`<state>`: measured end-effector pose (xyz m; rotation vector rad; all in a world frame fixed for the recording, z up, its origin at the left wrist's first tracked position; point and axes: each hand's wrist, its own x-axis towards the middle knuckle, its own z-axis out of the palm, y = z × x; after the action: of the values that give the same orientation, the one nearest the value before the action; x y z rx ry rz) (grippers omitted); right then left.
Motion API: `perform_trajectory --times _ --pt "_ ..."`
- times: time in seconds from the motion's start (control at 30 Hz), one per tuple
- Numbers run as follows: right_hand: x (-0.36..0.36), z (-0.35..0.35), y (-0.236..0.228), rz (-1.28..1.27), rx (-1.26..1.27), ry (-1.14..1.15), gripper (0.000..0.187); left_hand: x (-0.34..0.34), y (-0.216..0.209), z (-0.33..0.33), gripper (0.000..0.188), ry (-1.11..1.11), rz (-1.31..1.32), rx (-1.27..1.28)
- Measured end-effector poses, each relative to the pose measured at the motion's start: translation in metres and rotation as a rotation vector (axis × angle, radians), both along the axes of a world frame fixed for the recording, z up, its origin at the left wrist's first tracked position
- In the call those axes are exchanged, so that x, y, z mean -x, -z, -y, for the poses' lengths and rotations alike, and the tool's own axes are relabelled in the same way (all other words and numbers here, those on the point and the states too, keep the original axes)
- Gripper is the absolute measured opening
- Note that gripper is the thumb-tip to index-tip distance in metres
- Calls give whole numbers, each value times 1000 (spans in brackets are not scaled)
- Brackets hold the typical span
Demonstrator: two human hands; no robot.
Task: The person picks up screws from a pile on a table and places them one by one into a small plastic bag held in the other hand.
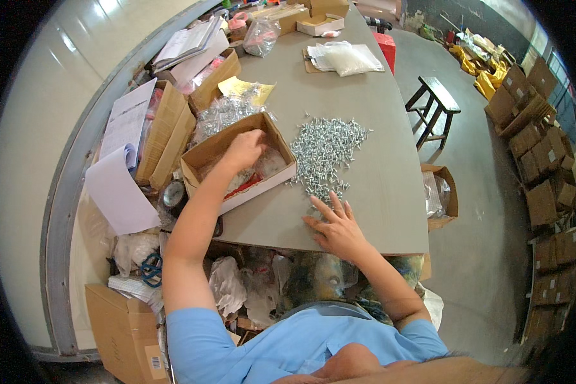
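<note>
A large pile of small silver screws (329,144) lies spread over the grey table (390,192). At the pile's near edge, my right hand (339,230) rests with its fingers spread, the fingertips by the closest screws. My left hand (246,148) reaches inside an open cardboard box (262,187) to the left of the pile. Its fingers are curled together, and whatever they grip is hidden. Clear plastic bags (272,163) and something red (244,185) show in the box, under and beside my left wrist.
Behind the box sit clear bags of metal parts (227,115) and a yellow paper (248,89). Cartons with papers (166,134) line the left edge. A white plastic bag (349,59) lies at the far end. A black stool (434,105) and an open carton (443,195) stand on the right.
</note>
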<state>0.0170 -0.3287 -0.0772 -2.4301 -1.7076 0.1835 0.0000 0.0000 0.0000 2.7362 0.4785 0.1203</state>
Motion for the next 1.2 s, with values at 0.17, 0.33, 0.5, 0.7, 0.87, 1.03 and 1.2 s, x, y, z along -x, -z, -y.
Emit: perform_trajectory --times 0.17,0.33,0.5,0.7,0.87,1.03,1.2 --pt "-16 -11 -30 -6 52 133 63 -10 36 -13 33 19 -61 30" --pt "-19 22 -16 9 25 204 65 1 4 4 17 11 96 44" --pt "3 49 -12 -52 -193 372 72 29 -15 10 19 13 300 -56" --pt "1 37 -8 -6 -104 409 75 42 -30 41 15 -66 481 219" --pt "1 32 -7 22 -50 125 76 62 -43 90 13 -145 555 542" --pt "-7 56 -18 -322 -381 236 85 115 -11 144 13 -35 470 878" --pt "-4 57 -20 -420 -463 377 75 173 61 188 15 -72 281 1381"
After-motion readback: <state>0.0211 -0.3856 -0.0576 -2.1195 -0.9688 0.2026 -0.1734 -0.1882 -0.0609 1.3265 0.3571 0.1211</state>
